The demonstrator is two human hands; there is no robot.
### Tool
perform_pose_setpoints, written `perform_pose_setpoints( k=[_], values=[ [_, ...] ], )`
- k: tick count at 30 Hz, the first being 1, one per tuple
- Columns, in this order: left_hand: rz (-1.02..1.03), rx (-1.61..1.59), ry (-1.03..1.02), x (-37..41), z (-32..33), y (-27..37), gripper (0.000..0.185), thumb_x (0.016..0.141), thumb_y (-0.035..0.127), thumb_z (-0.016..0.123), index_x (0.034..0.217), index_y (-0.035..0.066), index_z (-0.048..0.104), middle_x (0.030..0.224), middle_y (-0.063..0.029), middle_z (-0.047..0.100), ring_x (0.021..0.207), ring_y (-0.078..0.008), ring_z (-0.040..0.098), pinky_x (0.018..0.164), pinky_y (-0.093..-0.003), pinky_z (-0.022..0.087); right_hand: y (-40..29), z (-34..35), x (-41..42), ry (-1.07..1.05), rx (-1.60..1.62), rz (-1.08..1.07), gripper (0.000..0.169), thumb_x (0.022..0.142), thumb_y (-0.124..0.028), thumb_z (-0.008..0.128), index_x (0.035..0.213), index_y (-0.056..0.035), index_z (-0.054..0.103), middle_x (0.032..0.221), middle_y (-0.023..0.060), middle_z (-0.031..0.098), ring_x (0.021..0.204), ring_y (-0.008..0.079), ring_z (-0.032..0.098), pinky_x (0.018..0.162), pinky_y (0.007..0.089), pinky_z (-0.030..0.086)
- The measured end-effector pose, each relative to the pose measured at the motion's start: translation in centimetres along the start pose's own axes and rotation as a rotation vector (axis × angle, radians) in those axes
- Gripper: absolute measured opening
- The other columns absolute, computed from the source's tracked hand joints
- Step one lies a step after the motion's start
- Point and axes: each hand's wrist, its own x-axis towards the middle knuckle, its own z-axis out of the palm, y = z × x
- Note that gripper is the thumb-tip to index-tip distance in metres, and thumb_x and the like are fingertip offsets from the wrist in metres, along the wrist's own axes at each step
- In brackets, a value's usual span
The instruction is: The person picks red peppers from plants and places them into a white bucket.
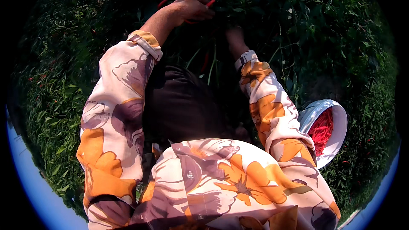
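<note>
My left hand (195,8) reaches into the chili plants at the top centre, its fingers closed around red chili peppers (211,3); one tip sticks out by the fingers and another shows below the palm. To its right, in shade among the stems, my right hand (235,36) is blurred, and its fingers and anything in them cannot be made out. A red chili pepper (205,62) hangs among green stems below and between the hands. A white bucket (339,127) holding many picked red chilies (321,131) is tilted beside my right forearm.
Dense chili plants (60,102) surround me on both sides, with scattered red peppers in them. My dark-clothed leg (182,102) is close below the hands. Another red pepper (162,3) shows just left of my left hand.
</note>
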Motion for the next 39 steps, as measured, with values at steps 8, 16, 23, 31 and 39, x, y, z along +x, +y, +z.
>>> perform_pose_setpoints(
  k=[8,16,23,31,39],
  values=[
    [-0.074,-0.005,0.28,1.7,3.1,-3.2,0.013,0.083,0.016,0.052,0.087,0.005,0.059,0.074,-0.0016,0.057,0.065,-0.0095,0.049,0.061,-0.0233,0.04,-3.9,-5.6,-2.8,-0.201,0.409,0.364,0.018,0.089,-0.011,0.048,0.102,-0.0027,0.057,0.092,0.008,0.06,0.081,0.021,0.058,0.076,0.0345,0.05],
    [0.081,-0.052,0.024,-0.3,2.7,-2.9,0.028,0.089,0.028,0.051,0.1,0.004,0.06,0.091,-0.0043,0.062,0.078,-0.0122,0.057,0.072,-0.0264,0.044,-8.6,-4.8,-6.1,-0.33,-0.325,-0.278,0.023,0.087,-0.025,0.054,0.09,-0.0034,0.059,0.076,0.006,0.06,0.066,0.0161,0.056,0.06,0.0278,0.045],
    [0.106,-0.062,-0.131,-3.0,3.3,-1.8,0.031,0.088,0.029,0.053,0.104,0.003,0.058,0.094,-0.0079,0.062,0.085,-0.0155,0.059,0.08,-0.029,0.046,-12.9,1.5,-8.6,-0.122,-0.26,-0.38,0.029,0.086,-0.027,0.056,0.088,0.0013,0.058,0.079,0.0045,0.058,0.073,0.0102,0.05,0.067,0.0238,0.041],
    [0.398,0.68,0.13,-1.3,2.2,-4.8,0.027,0.085,0.027,0.054,0.1,0.005,0.06,0.085,-0.0105,0.063,0.081,-0.0212,0.06,0.074,-0.034,0.045,-11.1,1.3,-8.2,-0.572,0.917,0.71,0.027,0.093,-0.024,0.045,0.1,-0.0003,0.054,0.092,0.0119,0.061,0.082,0.02,0.059,0.078,0.0321,0.049],
    [0.278,0.108,0.191,0.0,-0.7,-5.8,0.018,0.089,0.013,0.045,0.093,0.002,0.058,0.081,-0.007,0.063,0.075,-0.0143,0.058,0.068,-0.0285,0.046,-5.2,1.9,-8.5,-0.664,-1.295,-1.189,0.014,0.081,-0.013,0.053,0.088,-0.0029,0.06,0.078,0.0081,0.058,0.073,0.0217,0.055,0.064,0.0307,0.046]
  ],
)
